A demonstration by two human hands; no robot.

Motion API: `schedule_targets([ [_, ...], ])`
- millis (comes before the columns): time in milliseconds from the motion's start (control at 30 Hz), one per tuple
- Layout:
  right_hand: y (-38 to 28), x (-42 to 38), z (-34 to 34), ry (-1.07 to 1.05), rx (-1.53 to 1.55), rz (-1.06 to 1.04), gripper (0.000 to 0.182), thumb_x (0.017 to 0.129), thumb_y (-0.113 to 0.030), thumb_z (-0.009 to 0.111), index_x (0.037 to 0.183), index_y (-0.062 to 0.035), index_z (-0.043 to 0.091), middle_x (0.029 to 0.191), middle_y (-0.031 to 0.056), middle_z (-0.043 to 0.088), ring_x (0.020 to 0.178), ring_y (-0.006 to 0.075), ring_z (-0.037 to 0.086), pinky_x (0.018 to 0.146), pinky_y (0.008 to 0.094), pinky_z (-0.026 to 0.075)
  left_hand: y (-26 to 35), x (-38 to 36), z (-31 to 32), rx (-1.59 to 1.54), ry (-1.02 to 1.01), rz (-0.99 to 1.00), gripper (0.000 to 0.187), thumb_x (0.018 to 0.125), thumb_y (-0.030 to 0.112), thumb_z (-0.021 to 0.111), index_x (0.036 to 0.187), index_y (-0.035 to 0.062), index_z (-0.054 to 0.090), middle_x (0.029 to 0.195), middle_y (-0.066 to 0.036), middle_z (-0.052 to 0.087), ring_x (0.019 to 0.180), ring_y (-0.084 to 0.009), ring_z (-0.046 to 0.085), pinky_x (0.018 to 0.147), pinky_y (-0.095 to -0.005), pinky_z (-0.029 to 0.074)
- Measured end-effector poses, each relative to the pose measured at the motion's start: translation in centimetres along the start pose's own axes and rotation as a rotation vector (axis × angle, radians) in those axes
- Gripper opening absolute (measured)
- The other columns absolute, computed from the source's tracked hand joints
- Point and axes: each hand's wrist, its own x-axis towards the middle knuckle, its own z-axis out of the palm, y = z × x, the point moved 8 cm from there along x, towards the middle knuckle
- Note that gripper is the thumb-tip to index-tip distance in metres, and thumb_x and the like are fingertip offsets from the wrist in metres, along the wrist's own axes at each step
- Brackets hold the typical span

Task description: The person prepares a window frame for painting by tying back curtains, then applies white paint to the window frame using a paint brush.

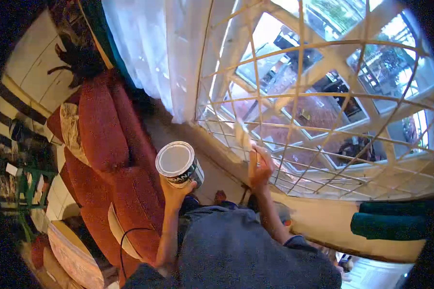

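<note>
A round paint can [175,160] with a pale top and a dark label is held upright in my left hand [178,191], its fingers wrapped round the lower side. My right hand [260,167] is raised at the window and closed round a thin, pale object [242,132], blurred, perhaps a brush. That object points up toward the lower left corner of the window grille [301,94]. White metal bars cross the window just beyond my right hand.
A red sofa [101,125] stands along the left. White curtains [140,48] hang beside the window frame. Dark green rolled cushions or cloth [390,224] lie at the right. A green shelf [33,187] with items is at the far left.
</note>
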Motion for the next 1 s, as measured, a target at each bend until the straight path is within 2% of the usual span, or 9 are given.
schedule_targets([
  [100,-6.3,4.4,-2.5,0.078,-0.114,-0.304,0.020,0.083,-0.003,0.071,0.102,-0.0019,0.067,0.093,0.0158,0.068,0.083,0.0299,0.067,0.070,0.0372,0.054,1.9,1.4,0.7,0.028,-0.078,0.026,0.101,0.055,0.007,0.092,0.138,0.0034,0.034,0.130,-0.012,0.052,0.117,-0.0223,0.054,0.102,-0.0355,0.044],
  [200,-7.5,9.1,-2.3,0.140,-0.242,-0.493,0.025,0.082,-0.007,0.073,0.106,-0.0038,0.066,0.091,0.0127,0.067,0.081,0.0293,0.066,0.068,0.0386,0.053,3.7,2.5,2.6,0.013,-0.132,0.027,0.104,0.053,0.011,0.095,0.136,0.0037,0.033,0.129,-0.013,0.052,0.117,-0.0229,0.055,0.101,-0.0357,0.046],
  [300,-3.1,8.4,-0.5,0.007,-0.283,-0.346,0.028,0.082,-0.009,0.074,0.108,-0.0063,0.065,0.088,0.0115,0.065,0.078,0.0298,0.064,0.065,0.0392,0.052,4.7,2.5,3.2,-0.095,-0.142,0.019,0.106,0.052,0.009,0.095,0.137,0.0033,0.032,0.129,-0.013,0.052,0.117,-0.0231,0.055,0.101,-0.0356,0.047],
  [333,-3.0,7.4,-0.6,0.015,-0.325,-0.396,0.022,0.083,-0.008,0.072,0.104,-0.0067,0.066,0.083,0.0113,0.063,0.075,0.0306,0.062,0.064,0.0400,0.051,4.5,2.5,3.0,-0.061,-0.163,0.036,0.107,0.052,0.009,0.094,0.137,0.0034,0.030,0.129,-0.013,0.052,0.117,-0.0233,0.055,0.100,-0.0355,0.047],
  [467,2.4,2.9,-0.7,-0.112,-0.334,-0.254,0.010,0.086,-0.009,0.069,0.095,-0.0055,0.065,0.076,0.0122,0.062,0.072,0.0298,0.061,0.061,0.0415,0.049,3.0,1.2,2.5,-0.057,-0.132,0.034,0.107,0.053,0.008,0.094,0.138,0.0036,0.030,0.129,-0.013,0.051,0.117,-0.0232,0.055,0.100,-0.0357,0.047],
  [667,0.2,5.5,-0.4,-0.170,-0.371,-0.274,0.010,0.085,-0.006,0.070,0.094,-0.0041,0.067,0.079,0.0124,0.061,0.069,0.0301,0.061,0.063,0.0390,0.049,3.1,-0.8,2.3,0.037,-0.086,0.049,0.104,0.054,0.006,0.092,0.138,0.0044,0.030,0.129,-0.013,0.052,0.117,-0.0237,0.055,0.101,-0.0362,0.047],
  [833,-9.3,11.4,-2.7,0.092,-0.140,-0.561,0.020,0.084,-0.009,0.071,0.103,-0.0097,0.066,0.089,0.0105,0.065,0.080,0.0305,0.064,0.071,0.0386,0.053,4.3,-1.1,2.6,-0.051,-0.090,0.028,0.104,0.054,0.008,0.093,0.138,0.0049,0.031,0.129,-0.012,0.052,0.117,-0.0233,0.056,0.100,-0.0363,0.048],
  [933,-9.5,12.1,-2.6,0.159,-0.072,-0.580,0.015,0.083,-0.003,0.072,0.097,-0.0063,0.067,0.083,0.0127,0.063,0.075,0.0302,0.063,0.064,0.0410,0.050,2.7,-1.5,2.1,-0.101,-0.063,-0.026,0.103,0.055,0.009,0.093,0.138,0.0047,0.031,0.130,-0.013,0.052,0.117,-0.0232,0.056,0.100,-0.0363,0.048],
  [1000,-5.6,10.4,-1.0,0.078,-0.217,-0.539,0.017,0.083,-0.002,0.072,0.099,-0.0056,0.067,0.083,0.0128,0.063,0.075,0.0298,0.063,0.064,0.0406,0.050,2.5,-1.5,1.8,-0.079,-0.045,-0.023,0.103,0.055,0.010,0.093,0.138,0.0047,0.031,0.130,-0.013,0.052,0.117,-0.0232,0.056,0.101,-0.0366,0.047],
])
